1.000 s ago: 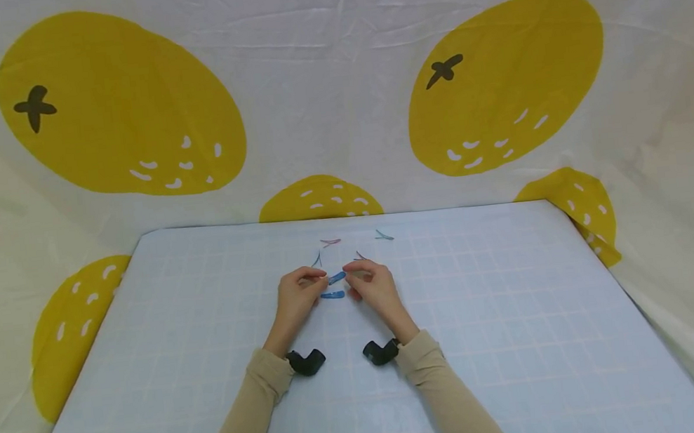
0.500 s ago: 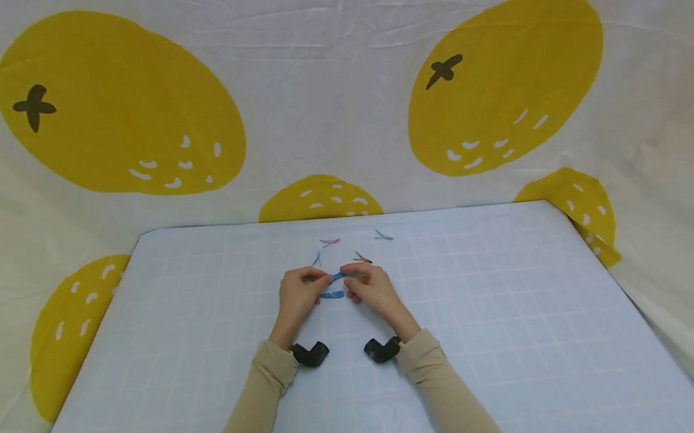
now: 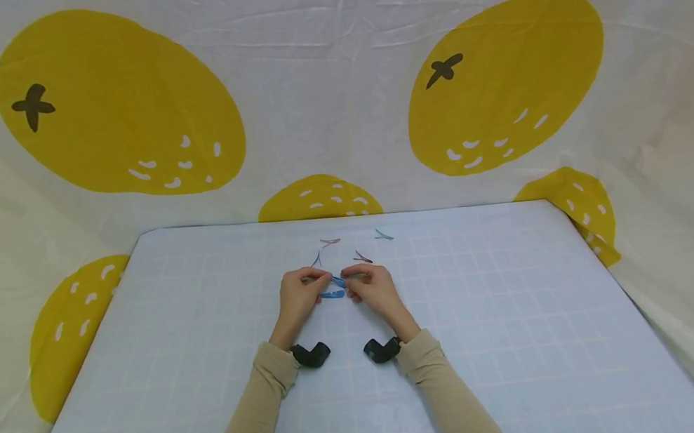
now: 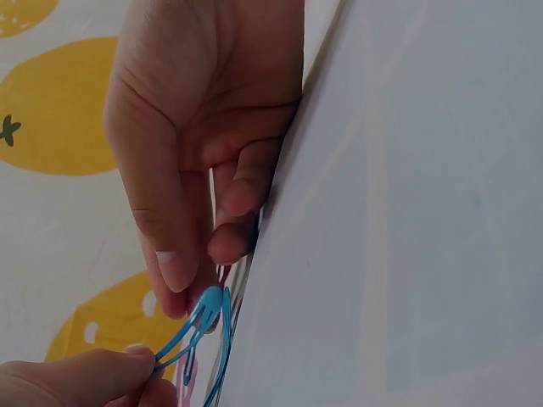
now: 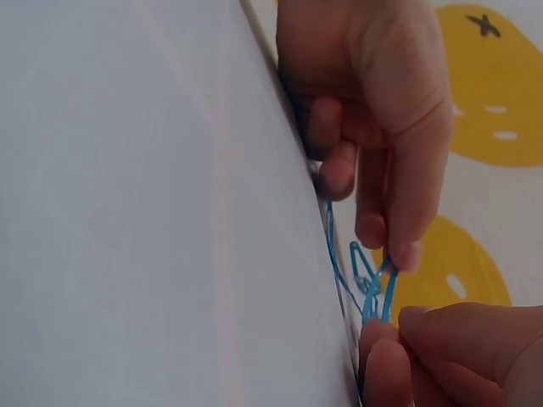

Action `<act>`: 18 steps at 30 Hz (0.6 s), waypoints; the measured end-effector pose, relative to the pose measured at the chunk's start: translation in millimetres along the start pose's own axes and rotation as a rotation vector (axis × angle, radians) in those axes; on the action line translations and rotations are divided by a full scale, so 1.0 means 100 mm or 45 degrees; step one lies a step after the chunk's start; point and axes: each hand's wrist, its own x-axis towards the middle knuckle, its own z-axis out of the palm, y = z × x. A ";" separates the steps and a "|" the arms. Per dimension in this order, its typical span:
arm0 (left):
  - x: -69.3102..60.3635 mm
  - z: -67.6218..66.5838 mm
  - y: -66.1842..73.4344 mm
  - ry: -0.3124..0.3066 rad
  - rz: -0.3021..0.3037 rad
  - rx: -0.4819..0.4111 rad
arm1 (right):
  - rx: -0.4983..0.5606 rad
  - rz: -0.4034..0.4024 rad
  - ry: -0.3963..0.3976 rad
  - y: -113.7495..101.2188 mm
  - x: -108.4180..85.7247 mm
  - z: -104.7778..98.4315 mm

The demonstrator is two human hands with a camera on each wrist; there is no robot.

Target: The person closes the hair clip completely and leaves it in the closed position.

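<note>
Between the fingertips of both hands is a blue snap hair clip [image 3: 338, 282], its two prongs spread apart. My left hand [image 3: 300, 293] pinches one end from the left. From the right, my right hand [image 3: 374, 288] pinches the other end. In the left wrist view the held hair clip [image 4: 204, 312] shows its rounded end by the left fingertips. A second blue hair clip [image 3: 332, 295] lies on the table just below the held one, close to the fingers of both hands.
Beyond the hands lie several spread hair clips: a blue one [image 3: 317, 259], a dark red one [image 3: 362, 258], a pink one [image 3: 331, 242] and a teal one [image 3: 383, 235]. The pale checked table [image 3: 523, 325] ends at a patterned cloth [image 3: 323, 106] behind.
The held hair clip has turned from slanting up to the right to slanting down to the right, and its prongs now show apart. My right fingertips have shifted slightly left.
</note>
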 end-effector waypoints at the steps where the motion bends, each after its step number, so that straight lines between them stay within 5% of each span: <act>1: 0.00 0.00 0.00 0.000 0.007 -0.008 | -0.004 0.006 0.004 0.00 0.00 0.00; 9: -0.01 0.00 -0.01 -0.018 0.044 -0.116 | -0.009 0.043 0.043 0.00 -0.01 0.01; 18: -0.05 -0.04 0.05 -0.025 0.035 -0.180 | 0.046 -0.027 0.072 0.01 0.00 0.02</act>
